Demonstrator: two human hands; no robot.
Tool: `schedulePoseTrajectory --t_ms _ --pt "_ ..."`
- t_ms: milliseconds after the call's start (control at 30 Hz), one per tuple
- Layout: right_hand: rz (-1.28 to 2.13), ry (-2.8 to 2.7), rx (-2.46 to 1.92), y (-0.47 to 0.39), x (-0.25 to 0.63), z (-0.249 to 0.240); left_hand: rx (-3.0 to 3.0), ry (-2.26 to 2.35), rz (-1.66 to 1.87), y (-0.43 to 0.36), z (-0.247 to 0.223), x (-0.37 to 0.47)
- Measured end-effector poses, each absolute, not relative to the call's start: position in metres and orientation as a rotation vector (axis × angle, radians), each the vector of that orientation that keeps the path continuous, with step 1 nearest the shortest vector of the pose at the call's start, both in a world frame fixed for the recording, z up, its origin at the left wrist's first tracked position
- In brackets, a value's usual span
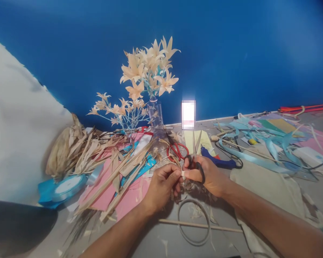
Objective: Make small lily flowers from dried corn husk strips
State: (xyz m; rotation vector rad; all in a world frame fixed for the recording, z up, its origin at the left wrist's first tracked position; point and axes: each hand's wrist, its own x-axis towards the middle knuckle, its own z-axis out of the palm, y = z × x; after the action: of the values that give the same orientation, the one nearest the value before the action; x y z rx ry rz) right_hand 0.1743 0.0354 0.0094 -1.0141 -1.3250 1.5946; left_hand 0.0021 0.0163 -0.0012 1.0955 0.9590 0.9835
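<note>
My right hand (211,179) has its fingers through the dark handles of a pair of scissors (195,147). The blades point up and away, slightly apart. Against its thumb, my left hand (161,186) pinches a small pale piece of husk (183,174); the fingers hide most of this piece. Both hands meet fingertip to fingertip above husk scraps on the grey table. Just beyond them lie red-handled scissors (177,151). To the right of the scissor blades is a blue glue gun (218,159).
A clear vase (155,118) of pale husk flowers (150,68) stands by the blue wall. Dried husks (63,150), pink paper (102,193) and a ribbon roll (70,187) lie left. A wire coil (179,218) and thin stick (226,228) lie nearest me. Folded cloth (263,193) is right.
</note>
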Motion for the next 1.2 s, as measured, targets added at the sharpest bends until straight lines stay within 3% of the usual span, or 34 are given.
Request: schedulePoseTrajectory --t_ms 333,600,900,1200 --pt "2.147 -0.958 -0.411 0.043 0.180 -0.005 0.860 0.599 0.981 0.014 -0.008 0.003" --pt "1.924 -1.158 -0.662 0.040 0.179 -0.002 1.112 0.834 0.997 0.015 0.004 -0.002" --pt "2.165 -0.915 -0.433 0.043 0.182 -0.004 0.874 0.582 0.954 0.012 -0.003 -0.001" --pt "1.924 -1.151 -0.661 0.033 0.171 0.005 0.933 0.745 1.037 0.013 -0.005 0.002"
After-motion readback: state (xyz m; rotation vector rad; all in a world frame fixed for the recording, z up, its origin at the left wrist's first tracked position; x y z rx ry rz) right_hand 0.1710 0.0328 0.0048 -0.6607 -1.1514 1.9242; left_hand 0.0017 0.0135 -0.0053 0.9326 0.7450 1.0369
